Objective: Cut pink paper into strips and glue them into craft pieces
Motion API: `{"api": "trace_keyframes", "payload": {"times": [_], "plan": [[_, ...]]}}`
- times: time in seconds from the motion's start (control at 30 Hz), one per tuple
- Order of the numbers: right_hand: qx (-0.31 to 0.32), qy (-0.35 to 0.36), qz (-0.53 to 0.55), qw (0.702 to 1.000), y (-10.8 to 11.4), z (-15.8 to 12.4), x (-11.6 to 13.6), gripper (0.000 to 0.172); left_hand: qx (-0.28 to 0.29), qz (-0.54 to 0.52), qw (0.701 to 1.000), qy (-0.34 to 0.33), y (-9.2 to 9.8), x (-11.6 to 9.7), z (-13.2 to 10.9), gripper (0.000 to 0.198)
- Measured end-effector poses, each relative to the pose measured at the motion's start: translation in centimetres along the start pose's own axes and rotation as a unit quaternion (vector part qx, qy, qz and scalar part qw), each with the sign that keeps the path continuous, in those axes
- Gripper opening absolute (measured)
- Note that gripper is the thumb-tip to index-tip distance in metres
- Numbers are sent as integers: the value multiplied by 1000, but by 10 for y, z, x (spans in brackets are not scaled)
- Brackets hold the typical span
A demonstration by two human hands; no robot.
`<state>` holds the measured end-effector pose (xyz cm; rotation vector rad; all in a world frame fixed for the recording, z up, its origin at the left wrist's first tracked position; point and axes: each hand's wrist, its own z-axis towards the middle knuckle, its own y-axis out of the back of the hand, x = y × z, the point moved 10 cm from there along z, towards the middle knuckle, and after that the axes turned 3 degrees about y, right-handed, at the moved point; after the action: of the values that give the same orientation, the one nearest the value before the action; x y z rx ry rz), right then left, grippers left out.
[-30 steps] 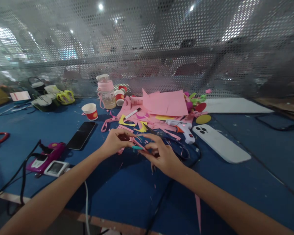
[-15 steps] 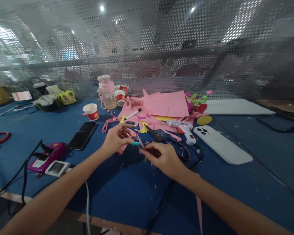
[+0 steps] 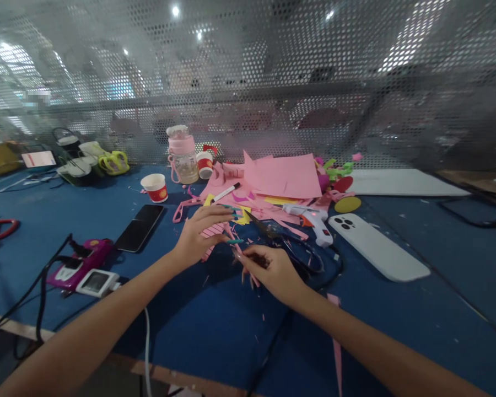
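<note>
My left hand [image 3: 198, 234] has its fingers stretched out and its thumb apart, with long teal nails showing at the tips. Nothing is clearly gripped in it. Just to its right, my right hand [image 3: 273, 270] is closed in a pinch on a thin pink paper strip [image 3: 255, 281], part of which hangs below the fingers. Pink paper pieces with lines [image 3: 210, 234] lie beneath the left hand. Behind both hands spreads a heap of pink paper [image 3: 285, 176]. Dark-handled scissors [image 3: 268, 229] and a white glue gun [image 3: 314, 218] rest close to the right hand.
On the left are a black phone [image 3: 140, 227], a purple power strip [image 3: 82, 262] with cables and a paper cup [image 3: 155, 187]. A pink-lidded bottle [image 3: 182, 157] stands at the back before a perforated metal panel [image 3: 248, 82]. A white phone [image 3: 378, 245] lies to the right.
My left hand's fingers have straightened and its thumb has parted from the strip. The pink strip now hangs below my right hand, which stays in nearly the same place.
</note>
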<state>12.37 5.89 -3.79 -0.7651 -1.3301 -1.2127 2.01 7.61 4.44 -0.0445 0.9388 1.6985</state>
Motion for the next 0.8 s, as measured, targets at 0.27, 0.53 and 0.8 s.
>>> {"api": "trace_keyframes", "payload": {"times": [0.27, 0.53, 0.8], "plan": [[7, 10, -28, 1000, 1, -1, 2, 27, 1, -11, 1000, -12, -2, 0, 0, 24], [26, -2, -17, 1000, -2, -1, 0, 29, 14, -1, 1000, -11, -4, 0, 1, 22], [16, 7, -23, 1000, -1, -1, 0, 30, 22, -32, 999, 29, -5, 6, 1, 20]]}}
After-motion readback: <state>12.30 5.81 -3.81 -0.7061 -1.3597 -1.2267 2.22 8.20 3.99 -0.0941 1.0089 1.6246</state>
